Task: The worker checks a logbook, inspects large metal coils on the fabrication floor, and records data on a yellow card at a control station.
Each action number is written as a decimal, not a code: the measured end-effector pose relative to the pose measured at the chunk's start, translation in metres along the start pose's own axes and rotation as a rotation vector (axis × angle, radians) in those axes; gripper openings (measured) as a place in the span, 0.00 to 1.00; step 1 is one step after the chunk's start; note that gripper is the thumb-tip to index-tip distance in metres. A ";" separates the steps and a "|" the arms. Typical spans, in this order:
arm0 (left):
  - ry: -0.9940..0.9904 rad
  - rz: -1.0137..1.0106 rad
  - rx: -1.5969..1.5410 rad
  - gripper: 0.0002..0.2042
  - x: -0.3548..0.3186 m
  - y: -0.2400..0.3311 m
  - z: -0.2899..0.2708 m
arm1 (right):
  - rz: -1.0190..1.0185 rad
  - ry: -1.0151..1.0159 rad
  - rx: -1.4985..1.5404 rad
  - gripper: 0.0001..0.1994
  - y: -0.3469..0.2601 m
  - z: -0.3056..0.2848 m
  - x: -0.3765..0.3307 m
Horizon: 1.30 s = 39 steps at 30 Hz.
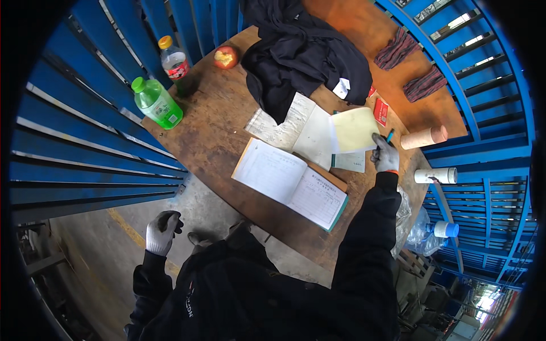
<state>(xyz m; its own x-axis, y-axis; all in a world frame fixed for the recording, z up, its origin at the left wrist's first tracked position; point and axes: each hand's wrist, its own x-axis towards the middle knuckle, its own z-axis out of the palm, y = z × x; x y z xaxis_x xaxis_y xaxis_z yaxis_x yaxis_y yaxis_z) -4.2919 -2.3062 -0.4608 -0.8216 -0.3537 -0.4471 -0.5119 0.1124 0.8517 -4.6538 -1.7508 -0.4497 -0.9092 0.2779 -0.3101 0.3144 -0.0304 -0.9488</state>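
Note:
My right hand (385,154), in a grey-white work glove, is at the right edge of a pale yellow sheet (355,129), its fingers closed at the corner. A teal pen (390,135) sticks out beside those fingers; how it is held is partly hidden. Left of the sheet lies an open notebook (294,181) with handwritten pages. Beneath and behind the sheet are a greenish booklet (349,162) and worn, written papers (284,122). My left hand (163,232), in a white glove with dark fingers, hangs off the table with fingers loosely bent and nothing in them.
On the wooden table (210,136) stand a green bottle (159,105), a yellow-capped bottle (175,65), and a bitten apple (226,57). A dark jacket (307,57) lies at the back. A cardboard tube (424,137) and a red packet (381,112) are at right. Blue railings (85,125) surround the table.

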 end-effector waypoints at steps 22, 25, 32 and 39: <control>-0.232 0.518 -0.848 0.50 -0.141 -0.173 -0.308 | 0.550 -1.288 0.023 0.23 0.033 0.500 -0.657; 0.016 0.526 -1.178 0.59 -0.176 -0.213 -0.360 | 0.543 -1.420 -0.059 0.22 0.064 0.570 -0.725; 0.743 0.417 -1.347 0.61 -0.230 -0.299 -0.455 | 0.435 -1.620 -0.316 0.21 0.151 0.719 -0.814; 1.129 0.223 -1.313 0.32 -0.235 -0.332 -0.556 | 0.169 -1.765 -0.452 0.20 0.211 0.857 -0.879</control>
<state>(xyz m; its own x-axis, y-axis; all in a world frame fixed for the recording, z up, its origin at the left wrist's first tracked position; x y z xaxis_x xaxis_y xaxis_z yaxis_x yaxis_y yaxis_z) -3.7892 -2.7765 -0.4865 0.0134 -0.9193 -0.3932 0.5720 -0.3155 0.7571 -4.0222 -2.8240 -0.4280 0.0384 -0.9294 -0.3670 0.1918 0.3673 -0.9101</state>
